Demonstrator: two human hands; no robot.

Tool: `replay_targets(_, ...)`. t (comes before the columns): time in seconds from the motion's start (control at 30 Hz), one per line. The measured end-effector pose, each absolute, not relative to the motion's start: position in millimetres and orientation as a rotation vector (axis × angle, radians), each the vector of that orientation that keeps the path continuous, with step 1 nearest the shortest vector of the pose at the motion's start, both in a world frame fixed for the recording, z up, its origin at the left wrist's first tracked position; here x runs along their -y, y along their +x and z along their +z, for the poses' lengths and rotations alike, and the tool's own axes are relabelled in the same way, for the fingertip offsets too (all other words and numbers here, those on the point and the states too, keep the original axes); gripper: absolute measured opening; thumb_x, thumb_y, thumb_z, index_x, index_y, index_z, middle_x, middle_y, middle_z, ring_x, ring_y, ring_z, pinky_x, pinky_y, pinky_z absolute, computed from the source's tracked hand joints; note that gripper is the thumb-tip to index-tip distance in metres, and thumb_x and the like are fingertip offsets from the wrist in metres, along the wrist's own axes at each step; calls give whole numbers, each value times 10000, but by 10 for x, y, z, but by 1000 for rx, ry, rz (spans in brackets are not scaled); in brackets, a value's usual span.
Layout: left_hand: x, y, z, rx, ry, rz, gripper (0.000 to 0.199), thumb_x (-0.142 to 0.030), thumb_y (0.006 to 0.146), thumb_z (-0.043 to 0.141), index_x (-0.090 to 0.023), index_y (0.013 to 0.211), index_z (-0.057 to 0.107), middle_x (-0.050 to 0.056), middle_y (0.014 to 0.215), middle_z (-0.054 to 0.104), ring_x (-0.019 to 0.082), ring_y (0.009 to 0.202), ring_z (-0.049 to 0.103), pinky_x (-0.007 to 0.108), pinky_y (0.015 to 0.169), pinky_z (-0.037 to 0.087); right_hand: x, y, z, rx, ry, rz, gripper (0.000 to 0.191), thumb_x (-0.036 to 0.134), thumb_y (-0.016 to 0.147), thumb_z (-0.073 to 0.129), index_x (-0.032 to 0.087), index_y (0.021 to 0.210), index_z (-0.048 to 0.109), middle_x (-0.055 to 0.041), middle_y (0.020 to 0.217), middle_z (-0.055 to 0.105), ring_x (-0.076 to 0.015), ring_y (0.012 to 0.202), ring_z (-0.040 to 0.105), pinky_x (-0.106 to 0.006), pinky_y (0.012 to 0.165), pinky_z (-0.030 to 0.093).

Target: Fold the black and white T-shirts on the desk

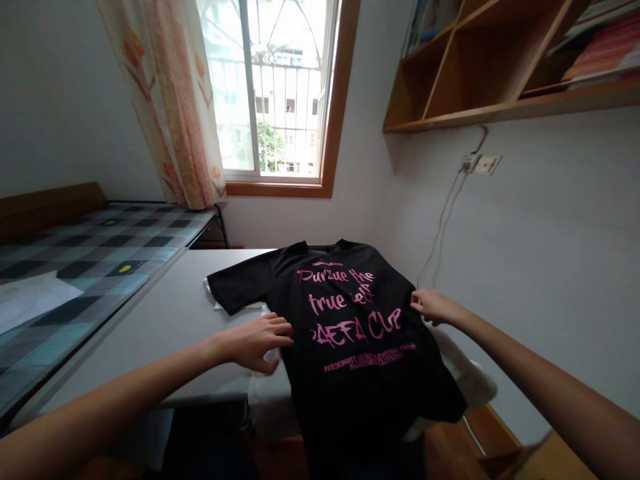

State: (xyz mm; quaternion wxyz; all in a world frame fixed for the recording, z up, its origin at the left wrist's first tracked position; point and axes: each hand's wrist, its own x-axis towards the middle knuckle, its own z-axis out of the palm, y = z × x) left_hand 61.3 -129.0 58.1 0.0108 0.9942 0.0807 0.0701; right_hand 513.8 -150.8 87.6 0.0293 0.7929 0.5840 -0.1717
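A black T-shirt point(350, 393) with pink lettering lies front side up over the white tabletop, neck toward the window. Its lower part hangs over the near edge. Whitish cloth point(273, 400) shows under it on both sides. My left hand point(260, 339) is at the shirt's left edge, fingertips against the black fabric, thumb apart from the fingers. At the opposite edge, my right hand point(431, 307) pinches the side of the T-shirt between thumb and fingers. The left sleeve is spread flat; the right sleeve is hard to make out.
The white table point(200, 293) stands against the wall beneath the window point(280, 100). On the left is a bed with a checked cover point(125, 233) and white paper point(37, 297). A wooden shelf point(480, 67) hangs upper right, above a socket point(485, 164) with a dangling cable point(443, 223).
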Motion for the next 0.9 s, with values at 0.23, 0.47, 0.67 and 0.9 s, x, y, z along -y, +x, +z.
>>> replay_targets(0.23,1462,714,565,16,3295,277,166,-141,899,563,-201,1038,630,55,1010,662,171,842,598,322,749,415,1990,5214,758,-1472,2545,-1196,133,251,913,518,148,832,543,-1,544,571,-123,467,591,-222,450,511)
replay_targets(0.47,1615,825,535,-113,3234,260,133,-104,834,597,-173,945,620,53,928,660,183,809,593,341,788,403,2241,5052,825,-1636,2610,-1546,464,609,825,575,158,933,598,-26,702,620,-121,525,574,-238,474,506)
replay_targets(0.67,1652,824,623,-315,3026,153,167,-59,753,604,-202,839,603,26,901,657,191,858,592,329,839,375,2293,5115,758,-1579,2863,-1400,192,319,770,678,143,797,607,23,533,527,-108,469,519,-209,456,448)
replay_targets(0.9,1596,426,830,-423,2825,171,189,-17,707,567,-198,759,581,-1,844,633,163,814,576,281,800,388,2594,5705,798,-1621,2901,-1417,183,267,874,509,147,788,617,-84,618,637,-153,539,599,-233,523,473)
